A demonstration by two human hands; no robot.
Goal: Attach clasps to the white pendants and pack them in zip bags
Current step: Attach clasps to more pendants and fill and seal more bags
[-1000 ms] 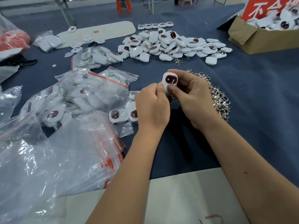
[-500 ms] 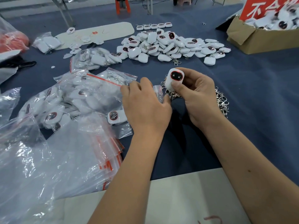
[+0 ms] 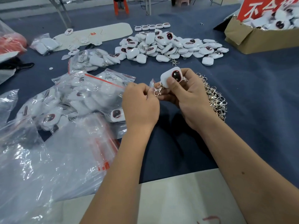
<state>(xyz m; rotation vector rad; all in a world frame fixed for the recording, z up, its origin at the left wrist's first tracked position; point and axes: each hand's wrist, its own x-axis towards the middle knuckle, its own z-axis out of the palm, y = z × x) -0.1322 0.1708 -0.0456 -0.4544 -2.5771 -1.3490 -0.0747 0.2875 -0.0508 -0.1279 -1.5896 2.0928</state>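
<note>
My right hand (image 3: 189, 97) grips a white pendant (image 3: 169, 76) with a dark oval face, thumb pressed on its front. A silver clasp (image 3: 157, 91) hangs from the pendant's lower left corner. My left hand (image 3: 140, 104) pinches that clasp together with the corner of a small clear zip bag (image 3: 152, 84). Both hands hover over the blue table (image 3: 250, 88). A heap of loose silver clasps (image 3: 215, 97) lies just right of my right hand. Filled zip bags (image 3: 84, 94) with red strips lie to the left.
A large pile of white pendants (image 3: 169, 46) sits at the back centre. A cardboard box (image 3: 257, 38) with more pendants stands back right. Empty clear bags (image 3: 48, 167) cover the near left. A white sheet (image 3: 178, 199) lies at the near edge.
My left hand reached left to the bags, then came back holding a small zip bag and now pinches the clasp. The pendant tilted in my right hand, its clasp now showing.
</note>
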